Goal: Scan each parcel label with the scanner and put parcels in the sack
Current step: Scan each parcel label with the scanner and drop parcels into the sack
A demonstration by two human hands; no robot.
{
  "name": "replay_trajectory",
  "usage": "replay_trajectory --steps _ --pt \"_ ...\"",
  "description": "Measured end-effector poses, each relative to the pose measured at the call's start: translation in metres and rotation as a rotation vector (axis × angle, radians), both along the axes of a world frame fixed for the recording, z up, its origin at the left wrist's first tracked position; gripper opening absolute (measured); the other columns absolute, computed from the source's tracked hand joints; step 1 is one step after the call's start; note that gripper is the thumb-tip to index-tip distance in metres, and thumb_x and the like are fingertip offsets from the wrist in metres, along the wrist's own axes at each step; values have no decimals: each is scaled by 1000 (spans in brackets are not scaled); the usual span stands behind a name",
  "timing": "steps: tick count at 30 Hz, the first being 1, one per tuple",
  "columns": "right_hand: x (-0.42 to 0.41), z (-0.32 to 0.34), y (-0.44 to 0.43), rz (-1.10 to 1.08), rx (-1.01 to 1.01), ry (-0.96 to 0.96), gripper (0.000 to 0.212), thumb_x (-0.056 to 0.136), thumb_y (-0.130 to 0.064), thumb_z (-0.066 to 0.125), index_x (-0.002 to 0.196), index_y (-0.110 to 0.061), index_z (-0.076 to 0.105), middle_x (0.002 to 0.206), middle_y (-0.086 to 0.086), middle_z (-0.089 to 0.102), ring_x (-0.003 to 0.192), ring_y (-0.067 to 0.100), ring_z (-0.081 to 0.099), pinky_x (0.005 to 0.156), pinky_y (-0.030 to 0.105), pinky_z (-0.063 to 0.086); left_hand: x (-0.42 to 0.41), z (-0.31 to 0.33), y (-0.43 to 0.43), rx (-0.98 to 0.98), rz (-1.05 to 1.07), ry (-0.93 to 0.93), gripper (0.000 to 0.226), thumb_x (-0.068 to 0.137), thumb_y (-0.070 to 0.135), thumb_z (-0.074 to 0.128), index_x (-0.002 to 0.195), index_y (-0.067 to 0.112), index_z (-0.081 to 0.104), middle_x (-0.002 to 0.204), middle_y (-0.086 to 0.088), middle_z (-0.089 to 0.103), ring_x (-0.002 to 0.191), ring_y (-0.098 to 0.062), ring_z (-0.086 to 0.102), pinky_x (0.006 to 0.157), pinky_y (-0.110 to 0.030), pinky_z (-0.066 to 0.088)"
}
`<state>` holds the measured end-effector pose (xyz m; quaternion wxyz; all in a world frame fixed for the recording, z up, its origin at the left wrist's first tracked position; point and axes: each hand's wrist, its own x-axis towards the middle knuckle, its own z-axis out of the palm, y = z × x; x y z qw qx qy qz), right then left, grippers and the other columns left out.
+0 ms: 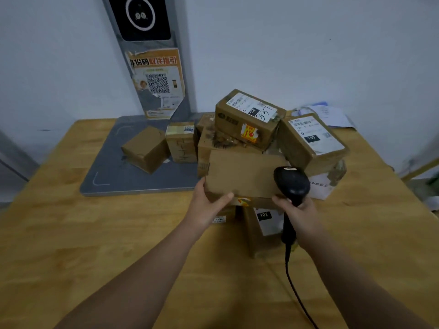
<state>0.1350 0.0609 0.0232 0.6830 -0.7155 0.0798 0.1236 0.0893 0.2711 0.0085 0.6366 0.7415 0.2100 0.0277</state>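
Observation:
My left hand grips the lower left corner of a plain brown cardboard parcel, lifted and tilted toward me with no label showing on its near face. My right hand holds a black corded barcode scanner, its head up against the parcel's right side. Behind stands a pile of several brown parcels: one marked 010 on top, one marked 150 at the right. A parcel labelled 102 lies on the table under my hands. No sack is in view.
The wooden table carries a grey platform with a small brown box and a taped box. A grey post with a QR poster rises behind it. The scanner cable trails toward me. Papers lie at the back right.

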Motion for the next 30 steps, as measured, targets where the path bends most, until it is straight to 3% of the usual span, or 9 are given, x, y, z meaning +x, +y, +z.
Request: replay_trajectory --steps 4,6,9,12,16,19,22,25,30 --pt "-4 11 -3 90 36 -63 17 80 -18 76 90 -15 62 74 -8 65 84 17 62 79 35 46 -4 -1 0 589 -106 -10 125 66 37 86 151 37 -5 155 1 4 142 -21 19 117 -42 27" --pt "-2 19 -2 109 45 -75 25 77 -20 78 96 -12 63 80 -5 67 89 19 64 86 38 48 -6 3 -1 869 -101 31 123 70 39 83 151 38 -9 156 -2 -10 145 -28 12 118 -43 24" --pt "2 33 0 79 98 -29 28 76 -18 79 100 -13 65 92 5 69 96 27 68 95 45 52 -9 13 6 1144 -56 -84 97 78 34 78 153 27 17 157 -13 6 137 -33 27 111 -42 32" --pt "8 46 -7 105 143 -23 28 74 -20 80 99 -18 66 97 4 70 98 25 68 97 46 50 -9 31 17 1232 -75 -115 80 79 35 76 146 20 35 149 -5 34 124 -28 43 101 -39 39" --pt "18 59 -15 49 223 -81 20 80 -33 74 97 -32 64 102 -3 69 103 17 63 100 41 44 -19 49 15 702 42 -48 59 79 41 76 127 24 45 118 5 52 99 -11 52 78 -27 45" --pt "18 61 -11 122 252 -96 17 81 -35 72 96 -35 63 104 -9 67 102 10 60 99 37 42 -26 54 -1 106 166 -20 45 88 45 64 121 18 49 109 -1 59 83 -11 56 64 -24 45" --pt "15 55 -1 205 283 -65 35 79 -30 75 112 -26 63 113 -4 69 106 13 62 98 36 45 -28 53 -13 -231 215 -26 43 91 47 56 122 17 53 104 -5 62 82 -17 58 63 -26 45" --pt "16 46 5 250 321 -74 68 67 -27 82 129 -16 56 120 2 68 111 17 65 90 32 55 -32 51 -20 -373 196 -7 53 84 55 58 123 19 55 108 -8 61 88 -19 58 66 -27 47" --pt "20 39 0 315 347 -36 75 63 -25 87 130 -11 56 118 7 70 109 22 67 92 39 55 -40 45 -20 -288 77 55 50 88 60 49 126 27 55 116 -1 66 105 -18 62 93 -35 50"
